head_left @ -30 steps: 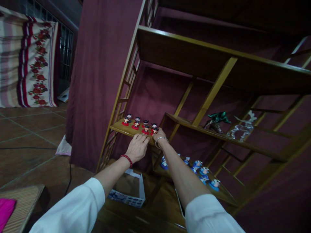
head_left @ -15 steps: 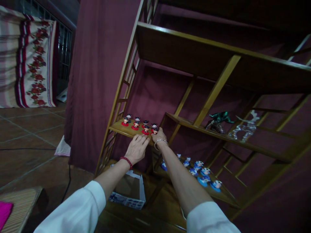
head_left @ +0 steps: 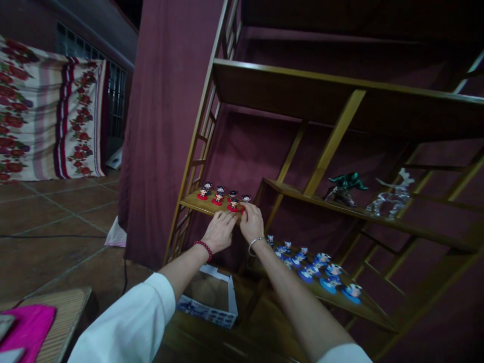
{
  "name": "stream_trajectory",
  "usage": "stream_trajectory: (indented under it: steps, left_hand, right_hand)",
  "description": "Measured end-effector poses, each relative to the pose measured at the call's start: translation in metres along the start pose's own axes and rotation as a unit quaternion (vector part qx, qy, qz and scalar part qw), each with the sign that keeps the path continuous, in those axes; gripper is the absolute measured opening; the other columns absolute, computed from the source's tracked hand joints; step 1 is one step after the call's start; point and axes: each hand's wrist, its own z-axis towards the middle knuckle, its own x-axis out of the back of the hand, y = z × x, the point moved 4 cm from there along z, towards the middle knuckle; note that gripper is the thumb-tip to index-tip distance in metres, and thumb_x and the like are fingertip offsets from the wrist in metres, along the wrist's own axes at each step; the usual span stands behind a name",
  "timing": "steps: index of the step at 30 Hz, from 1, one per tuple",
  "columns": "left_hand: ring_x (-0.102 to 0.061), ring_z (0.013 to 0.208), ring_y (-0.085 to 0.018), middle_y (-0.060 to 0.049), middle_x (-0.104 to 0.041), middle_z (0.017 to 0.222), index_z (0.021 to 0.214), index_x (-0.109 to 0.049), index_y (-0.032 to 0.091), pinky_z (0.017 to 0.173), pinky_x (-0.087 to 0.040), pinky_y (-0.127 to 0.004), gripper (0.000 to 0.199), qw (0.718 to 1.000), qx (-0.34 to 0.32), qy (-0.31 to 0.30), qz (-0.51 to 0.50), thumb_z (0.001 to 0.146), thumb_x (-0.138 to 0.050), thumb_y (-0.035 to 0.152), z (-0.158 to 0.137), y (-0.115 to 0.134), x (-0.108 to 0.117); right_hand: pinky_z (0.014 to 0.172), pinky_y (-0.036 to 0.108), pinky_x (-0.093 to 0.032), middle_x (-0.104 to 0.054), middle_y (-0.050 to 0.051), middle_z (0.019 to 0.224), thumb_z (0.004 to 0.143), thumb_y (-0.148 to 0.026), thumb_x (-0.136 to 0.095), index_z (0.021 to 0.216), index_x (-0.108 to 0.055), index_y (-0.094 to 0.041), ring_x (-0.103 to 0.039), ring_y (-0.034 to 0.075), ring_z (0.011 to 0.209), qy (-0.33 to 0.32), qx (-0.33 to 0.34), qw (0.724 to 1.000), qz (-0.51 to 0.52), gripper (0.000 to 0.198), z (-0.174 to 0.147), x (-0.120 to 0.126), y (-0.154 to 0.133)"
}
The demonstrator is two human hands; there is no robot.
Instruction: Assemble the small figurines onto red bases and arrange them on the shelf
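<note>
Small dark-haired figurines with red bases stand in two rows on a narrow wooden shelf. At the row's front right end, my right hand, with a silver bangle, has its fingers closed around a figurine mostly hidden by them; only a bit of its red base shows. Beside it, my left hand, wearing a red bead bracelet, rests at the shelf's front edge, fingers bent slightly forward and holding no figurine. The nearest figurine to my left fingertips stands upright just above them.
Lower right, a shelf carries several blue-based figurines. A green-and-brown ornament and a clear glass animal stand on the middle shelf. Below my hands sits an open cardboard box. A wooden upright divides the shelves.
The view has turned slightly left, so things sit further right. My right hand has drawn back a little from the figurines, its fingers still at the front right one. My left hand keeps to the shelf edge.
</note>
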Motion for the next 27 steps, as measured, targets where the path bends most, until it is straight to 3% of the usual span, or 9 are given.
stream_trajectory:
  steps: [4,10,13,20,27]
  left_hand:
    - [-0.044,0.107,-0.019,-0.007,-0.054,0.116,0.112,-0.051,0.016,0.096,-0.034,-0.035,0.035,1.000,0.018,0.014,-0.016,0.078,-0.040,0.015,-0.002,-0.009,0.013]
    - [-0.045,0.103,-0.021,-0.010,-0.056,0.106,0.098,-0.058,0.015,0.091,-0.037,-0.036,0.030,0.981,0.179,0.042,0.069,0.085,-0.032,0.022,-0.002,-0.048,0.037]
    - [-0.045,0.104,-0.023,-0.012,-0.056,0.107,0.104,-0.057,0.015,0.089,-0.037,-0.038,0.037,0.960,0.249,-0.003,0.126,0.087,-0.029,0.030,0.001,-0.069,0.044]
    - [-0.036,0.119,-0.026,-0.007,-0.044,0.128,0.118,-0.050,0.029,0.092,-0.031,-0.042,0.041,0.932,0.291,-0.156,0.151,0.086,-0.027,0.040,0.013,-0.095,0.035]
    - [-0.037,0.119,-0.027,-0.006,-0.042,0.131,0.118,-0.049,0.033,0.092,-0.030,-0.045,0.043,0.924,0.288,-0.207,0.146,0.085,-0.024,0.043,0.024,-0.105,0.021]
  right_hand:
    - [0.088,0.028,-0.040,-0.061,0.008,0.098,0.077,-0.009,-0.032,0.099,-0.060,-0.015,-0.054,0.016,0.092,-0.040,0.006,0.998,0.046,0.036,-0.001,-0.008,-0.011]
    - [0.093,0.025,-0.037,-0.061,0.010,0.105,0.078,-0.009,-0.034,0.101,-0.061,-0.011,-0.052,0.015,0.100,-0.115,0.047,0.991,0.051,0.035,0.007,-0.026,-0.041]
    - [0.098,0.028,-0.032,-0.056,0.009,0.116,0.081,-0.014,-0.034,0.111,-0.056,-0.010,-0.047,0.016,0.109,-0.155,0.059,0.986,0.025,0.037,0.009,-0.035,-0.054]
    - [0.098,0.032,-0.030,-0.046,0.007,0.129,0.086,-0.027,-0.030,0.124,-0.046,-0.013,-0.038,0.019,0.117,-0.213,0.060,0.974,-0.047,0.043,0.006,-0.042,-0.066]
    - [0.100,0.036,-0.026,-0.035,0.012,0.137,0.086,-0.034,-0.032,0.125,-0.044,-0.013,-0.030,0.023,0.122,-0.197,0.057,0.975,-0.082,0.046,0.000,-0.036,-0.069]
